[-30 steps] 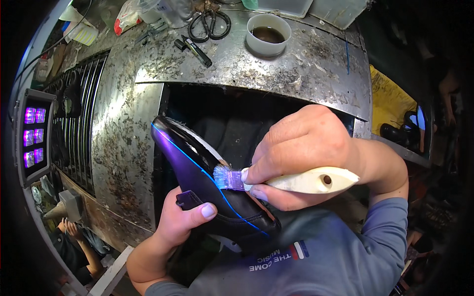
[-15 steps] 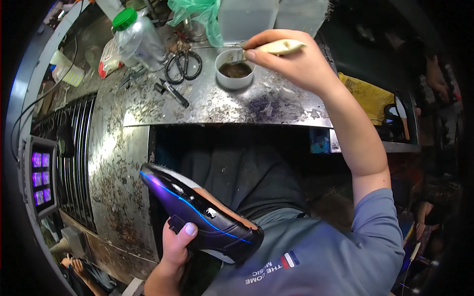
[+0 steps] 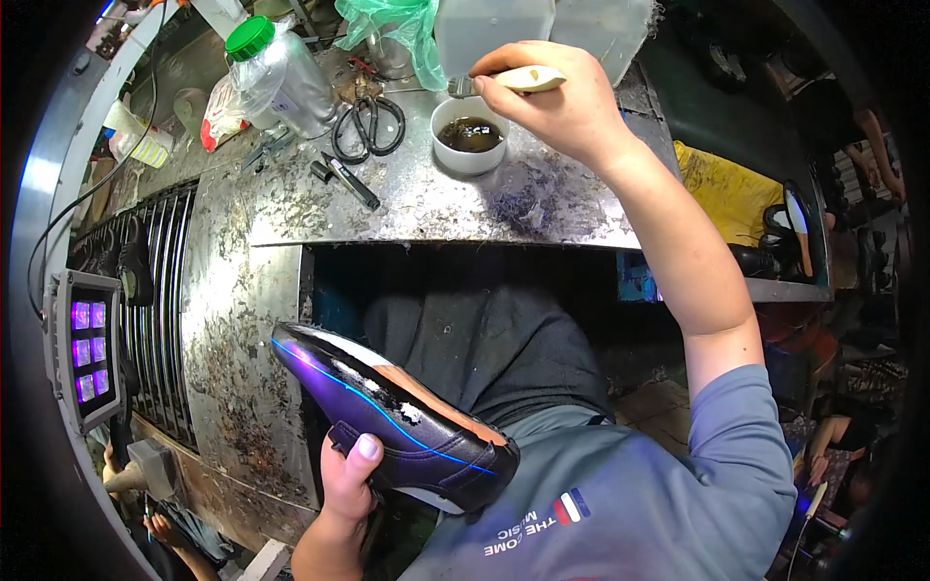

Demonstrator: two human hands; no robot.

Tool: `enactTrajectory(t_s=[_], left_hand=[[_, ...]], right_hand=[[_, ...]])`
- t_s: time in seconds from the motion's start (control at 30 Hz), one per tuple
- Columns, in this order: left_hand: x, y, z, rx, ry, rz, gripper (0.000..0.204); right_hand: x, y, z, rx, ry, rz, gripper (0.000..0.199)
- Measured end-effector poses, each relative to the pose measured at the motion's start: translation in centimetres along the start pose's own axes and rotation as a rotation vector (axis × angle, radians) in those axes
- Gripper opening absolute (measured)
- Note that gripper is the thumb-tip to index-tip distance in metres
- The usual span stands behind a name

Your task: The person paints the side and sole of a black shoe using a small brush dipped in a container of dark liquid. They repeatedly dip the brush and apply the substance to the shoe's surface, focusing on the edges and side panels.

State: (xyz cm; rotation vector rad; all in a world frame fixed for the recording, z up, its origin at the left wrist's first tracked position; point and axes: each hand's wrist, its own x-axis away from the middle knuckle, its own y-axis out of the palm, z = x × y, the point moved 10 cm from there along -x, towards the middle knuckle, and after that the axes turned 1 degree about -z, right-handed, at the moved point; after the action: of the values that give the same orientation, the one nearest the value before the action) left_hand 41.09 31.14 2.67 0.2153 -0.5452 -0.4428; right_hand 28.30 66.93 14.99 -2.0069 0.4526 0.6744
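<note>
My left hand (image 3: 350,476) grips a black leather shoe (image 3: 426,441) near its heel half, thumb on a strap. The shoe lies tilted over my lap, toe to the far left. Along its lower edge runs a glowing blue line, beside a glossy black band with white patches; tan and white show on the underside. In my closed right hand (image 3: 572,108) is a flat brush with a cream handle (image 3: 533,78). Its metal ferrule is over the far rim of a white round tub (image 3: 471,160) holding dark liquid. The bristles are hard to make out.
Black scissors (image 3: 369,131) and a marker pen (image 3: 351,184) lie left of the tub on the stained metal bench (image 3: 407,218). A green-capped jar (image 3: 295,82) stands behind them. A lamp with purple cells (image 3: 90,349) is at the left. Other people's hands show at both edges.
My right hand has lifted the brush up and out of the tub, moving slightly left. The shoe and my left hand have hardly moved.
</note>
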Motion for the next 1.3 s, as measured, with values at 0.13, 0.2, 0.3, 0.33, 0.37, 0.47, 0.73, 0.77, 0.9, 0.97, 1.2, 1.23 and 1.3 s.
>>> enactTrajectory(t_s=[0.13, 0.2, 0.3, 0.33, 0.37, 0.47, 0.73, 0.77, 0.9, 0.97, 1.2, 1.23, 1.3], left_hand=[[-0.4, 0.6, 0.8, -0.014, 0.011, -0.003, 0.064], [-0.6, 0.8, 0.9, -0.004, 0.021, -0.018, 0.065], [-0.1, 0.3, 0.7, -0.013, 0.004, -0.007, 0.064], [-0.2, 0.4, 0.8, -0.02, 0.007, -0.01, 0.064], [-0.2, 0.5, 0.9, -0.027, 0.009, -0.015, 0.064], [-0.3, 0.8, 1.0, -0.025, -0.006, -0.038, 0.062], [-0.3, 1.6, 0.7, -0.02, -0.104, -0.044, 0.059], [-0.4, 1.9, 0.8, -0.026, -0.116, -0.055, 0.059], [-0.7, 2.9, 1.2, -0.19, -0.167, -0.102, 0.077], [-0.5, 3.0, 1.2, -0.203, -0.18, -0.099, 0.077], [-0.5, 1.4, 1.1, -0.213, -0.16, -0.028, 0.066], [-0.5, 1.1, 1.1, -0.178, -0.158, -0.025, 0.06], [-0.5, 0.7, 1.1, -0.154, -0.148, -0.015, 0.054]], right_hand=[[2.2, 4.9, 3.3, 0.24, 0.118, -0.345, 0.022], [2.3, 2.5, 3.2, 0.014, 0.106, -0.142, 0.022], [2.0, -0.1, 1.1, -0.154, 0.06, 0.05, 0.023], [2.3, 1.3, 2.0, -0.054, 0.129, -0.095, 0.022], [2.8, 2.6, 3.2, 0.047, 0.197, -0.239, 0.022], [3.4, 2.3, 2.8, -0.171, 0.183, -0.193, 0.022], [6.0, 0.0, -12.6, -0.746, -0.262, -0.34, 0.017], [6.5, 0.3, -13.7, -0.778, -0.264, -0.349, 0.017], [7.2, 0.7, -15.2, -0.797, -0.273, -0.34, 0.013], [7.3, 1.1, -15.5, -0.78, -0.264, -0.366, 0.013], [8.1, 1.6, -16.4, -0.843, -0.247, -0.487, 0.012], [8.2, 1.4, -16.6, -0.861, -0.252, -0.502, 0.012], [8.4, 1.4, -16.9, -0.845, -0.271, -0.554, 0.012]])
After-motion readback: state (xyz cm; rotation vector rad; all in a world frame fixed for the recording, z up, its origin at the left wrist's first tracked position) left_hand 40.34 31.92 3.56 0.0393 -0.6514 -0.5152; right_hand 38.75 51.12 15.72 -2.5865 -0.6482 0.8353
